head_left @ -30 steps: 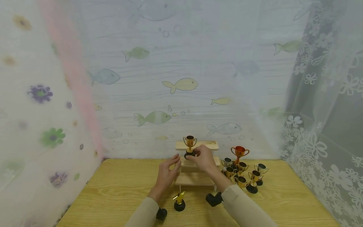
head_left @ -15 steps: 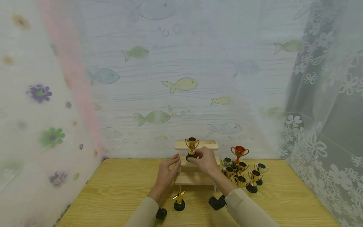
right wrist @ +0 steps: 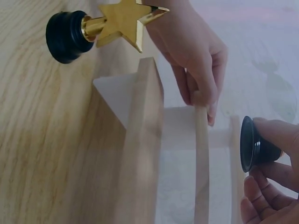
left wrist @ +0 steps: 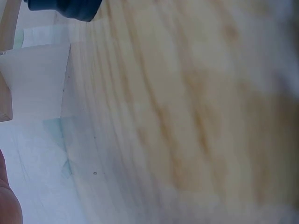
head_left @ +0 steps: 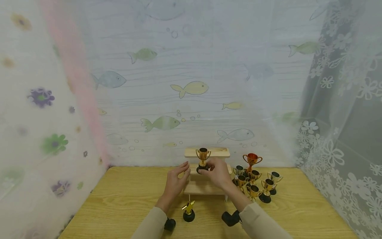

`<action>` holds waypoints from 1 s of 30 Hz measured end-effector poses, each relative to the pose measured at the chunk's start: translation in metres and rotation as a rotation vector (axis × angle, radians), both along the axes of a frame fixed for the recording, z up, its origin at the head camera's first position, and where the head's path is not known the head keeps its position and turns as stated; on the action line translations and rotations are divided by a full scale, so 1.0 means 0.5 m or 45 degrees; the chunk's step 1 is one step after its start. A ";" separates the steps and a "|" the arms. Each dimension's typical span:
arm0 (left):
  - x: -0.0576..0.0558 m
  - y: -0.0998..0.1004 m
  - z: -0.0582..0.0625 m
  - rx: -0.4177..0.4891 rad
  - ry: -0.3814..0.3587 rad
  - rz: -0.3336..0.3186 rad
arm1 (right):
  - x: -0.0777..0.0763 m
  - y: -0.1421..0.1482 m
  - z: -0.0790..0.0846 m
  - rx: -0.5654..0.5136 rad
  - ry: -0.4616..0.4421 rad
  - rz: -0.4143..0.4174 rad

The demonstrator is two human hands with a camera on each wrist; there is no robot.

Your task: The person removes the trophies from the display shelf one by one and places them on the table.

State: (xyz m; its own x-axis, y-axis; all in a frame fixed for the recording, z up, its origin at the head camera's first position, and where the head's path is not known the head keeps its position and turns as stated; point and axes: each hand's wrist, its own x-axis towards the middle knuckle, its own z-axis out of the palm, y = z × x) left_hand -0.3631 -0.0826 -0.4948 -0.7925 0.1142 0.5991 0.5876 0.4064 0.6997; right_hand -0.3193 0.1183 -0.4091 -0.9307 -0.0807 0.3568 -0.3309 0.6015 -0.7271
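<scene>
Thumb and fingers of my right hand [head_left: 220, 172] pinch a small gold trophy cup [head_left: 203, 153] by its black base. The cup stands upright in the head view, overlapping the middle board of a three-tier wooden shelf [head_left: 206, 188]. The right wrist view shows the underside of the black base [right wrist: 256, 144] beside the boards. My left hand [head_left: 176, 179] grips the left end of the middle board [right wrist: 202, 154], its thumb at the edge. A gold star trophy [head_left: 188, 212] on a round black base stands on the table before the shelf.
Several small trophy cups [head_left: 268, 187], gold and silver, stand on the table right of the shelf, with a larger red-orange cup [head_left: 252, 159] behind them. A fish-patterned curtain [head_left: 194, 113] hangs behind the wooden table [head_left: 125, 199]. Black wrist devices [head_left: 231, 218] sit at both forearms.
My right hand has brought the gold trophy cup slightly to the right and down, toward me over the shelf. My left hand has stayed at the shelf's left end.
</scene>
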 end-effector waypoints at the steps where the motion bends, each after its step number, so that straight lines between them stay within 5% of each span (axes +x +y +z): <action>1: 0.000 0.000 0.000 0.000 -0.004 0.000 | 0.002 0.001 -0.001 0.003 0.010 0.005; 30: -0.001 0.001 -0.002 -0.011 0.035 0.012 | 0.049 0.025 -0.034 -0.043 -0.044 -0.012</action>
State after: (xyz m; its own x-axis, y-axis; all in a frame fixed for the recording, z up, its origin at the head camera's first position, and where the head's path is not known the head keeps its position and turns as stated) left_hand -0.3637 -0.0823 -0.4956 -0.7768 0.1122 0.6196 0.6026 0.4180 0.6798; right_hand -0.2947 0.1306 -0.4261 -0.9432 -0.0606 0.3266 -0.2997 0.5792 -0.7581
